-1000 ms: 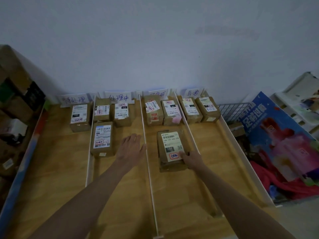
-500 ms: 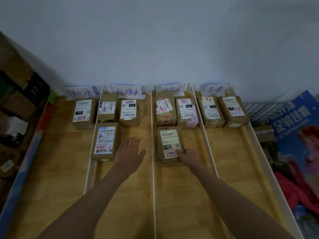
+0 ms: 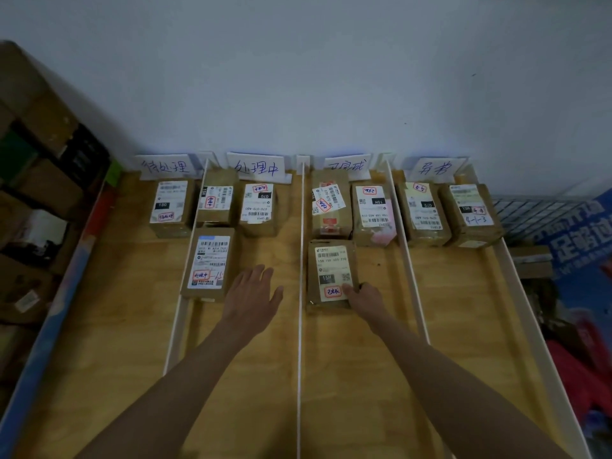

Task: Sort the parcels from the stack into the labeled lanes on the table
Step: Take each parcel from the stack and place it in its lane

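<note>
From the head camera: the right hand (image 3: pixel 362 298) grips the near right corner of a brown parcel (image 3: pixel 332 274), thumb on its white label, the box lying flat on the wooden surface (image 3: pixel 463 326) in the third lane, just in front of two parcels by that lane's sign (image 3: pixel 347 166). The left hand (image 3: pixel 253 294) hovers flat, fingers spread, holding nothing, over the second lane beside a long parcel (image 3: pixel 209 262). A white divider (image 3: pixel 299 326) runs between the hands.

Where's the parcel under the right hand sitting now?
Head view: the parcel lies in the third lane from the left, beside the white divider, just before two back-row parcels; right hand grips its near corner.
</note>
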Action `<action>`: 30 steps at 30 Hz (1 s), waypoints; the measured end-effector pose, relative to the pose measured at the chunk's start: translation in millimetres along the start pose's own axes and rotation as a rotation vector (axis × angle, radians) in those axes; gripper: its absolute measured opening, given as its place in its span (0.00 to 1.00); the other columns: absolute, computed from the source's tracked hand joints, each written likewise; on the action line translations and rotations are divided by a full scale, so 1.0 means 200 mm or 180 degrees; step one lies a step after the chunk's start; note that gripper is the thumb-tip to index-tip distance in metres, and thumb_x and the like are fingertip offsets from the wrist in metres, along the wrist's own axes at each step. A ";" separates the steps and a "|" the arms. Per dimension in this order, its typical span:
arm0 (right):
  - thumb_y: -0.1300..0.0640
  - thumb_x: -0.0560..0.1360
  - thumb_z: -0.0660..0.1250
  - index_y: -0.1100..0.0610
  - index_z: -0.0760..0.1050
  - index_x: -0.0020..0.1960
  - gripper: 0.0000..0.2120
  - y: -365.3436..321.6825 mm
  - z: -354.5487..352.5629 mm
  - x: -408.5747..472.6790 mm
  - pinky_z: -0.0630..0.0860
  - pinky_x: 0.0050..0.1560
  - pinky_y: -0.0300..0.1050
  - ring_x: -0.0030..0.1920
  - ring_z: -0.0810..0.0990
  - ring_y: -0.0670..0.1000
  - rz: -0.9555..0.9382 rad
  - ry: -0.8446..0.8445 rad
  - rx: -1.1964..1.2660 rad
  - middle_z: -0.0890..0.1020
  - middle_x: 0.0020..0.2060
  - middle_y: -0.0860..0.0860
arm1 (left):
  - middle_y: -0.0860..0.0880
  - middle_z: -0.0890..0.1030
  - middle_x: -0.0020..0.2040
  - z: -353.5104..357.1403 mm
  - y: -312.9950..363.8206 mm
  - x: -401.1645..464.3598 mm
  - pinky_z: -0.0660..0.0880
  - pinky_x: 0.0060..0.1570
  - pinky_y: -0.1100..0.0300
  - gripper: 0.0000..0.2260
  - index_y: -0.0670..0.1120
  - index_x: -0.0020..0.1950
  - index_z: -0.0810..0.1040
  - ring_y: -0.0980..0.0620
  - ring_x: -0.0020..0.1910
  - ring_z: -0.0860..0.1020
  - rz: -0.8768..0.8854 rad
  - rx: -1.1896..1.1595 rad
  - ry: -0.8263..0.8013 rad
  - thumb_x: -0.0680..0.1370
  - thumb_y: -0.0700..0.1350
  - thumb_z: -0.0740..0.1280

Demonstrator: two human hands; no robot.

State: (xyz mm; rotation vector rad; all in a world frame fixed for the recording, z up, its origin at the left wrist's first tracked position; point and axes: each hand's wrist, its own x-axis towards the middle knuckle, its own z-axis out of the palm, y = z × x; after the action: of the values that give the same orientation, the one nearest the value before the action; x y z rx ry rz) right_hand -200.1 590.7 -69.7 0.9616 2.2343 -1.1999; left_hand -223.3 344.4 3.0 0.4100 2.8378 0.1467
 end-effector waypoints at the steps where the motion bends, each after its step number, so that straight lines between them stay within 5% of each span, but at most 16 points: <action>1: 0.44 0.79 0.64 0.63 0.72 0.65 0.25 -0.02 -0.02 -0.03 0.77 0.61 0.55 0.59 0.77 0.57 -0.0047 0.0015 -0.0061 0.76 0.62 0.58 | 0.48 0.67 0.74 -0.01 0.00 -0.01 0.63 0.71 0.53 0.23 0.47 0.76 0.64 0.47 0.71 0.67 -0.0006 -0.0007 -0.0012 0.83 0.57 0.54; 6: 0.49 0.81 0.62 0.65 0.64 0.73 0.27 -0.08 -0.21 -0.22 0.71 0.64 0.53 0.67 0.72 0.61 -0.0562 0.0411 -0.0671 0.69 0.69 0.62 | 0.47 0.70 0.72 -0.07 0.01 -0.08 0.63 0.71 0.51 0.23 0.46 0.75 0.66 0.46 0.70 0.68 -0.0026 0.0102 0.0015 0.83 0.57 0.55; 15: 0.55 0.79 0.63 0.59 0.68 0.68 0.19 -0.17 -0.46 -0.63 0.69 0.68 0.54 0.69 0.68 0.58 -0.2200 0.1490 -0.1705 0.70 0.68 0.57 | 0.44 0.73 0.69 -0.31 0.04 -0.43 0.62 0.70 0.48 0.20 0.43 0.69 0.71 0.44 0.69 0.70 -0.0103 0.0088 0.0550 0.83 0.54 0.58; 30: 0.50 0.82 0.56 0.57 0.65 0.72 0.21 -0.33 0.07 -1.35 0.68 0.68 0.54 0.69 0.69 0.56 -0.3009 0.0879 -0.2128 0.71 0.68 0.54 | 0.45 0.69 0.73 -0.39 -0.37 -1.24 0.61 0.71 0.51 0.23 0.45 0.74 0.66 0.45 0.72 0.66 -0.0925 0.0125 0.0934 0.83 0.56 0.55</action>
State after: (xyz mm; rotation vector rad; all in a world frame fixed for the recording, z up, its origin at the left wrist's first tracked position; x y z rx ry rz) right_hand -67.2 452.2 131.8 -0.2606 3.1161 -0.4882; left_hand -34.9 195.7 130.0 -0.0237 3.1523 0.0999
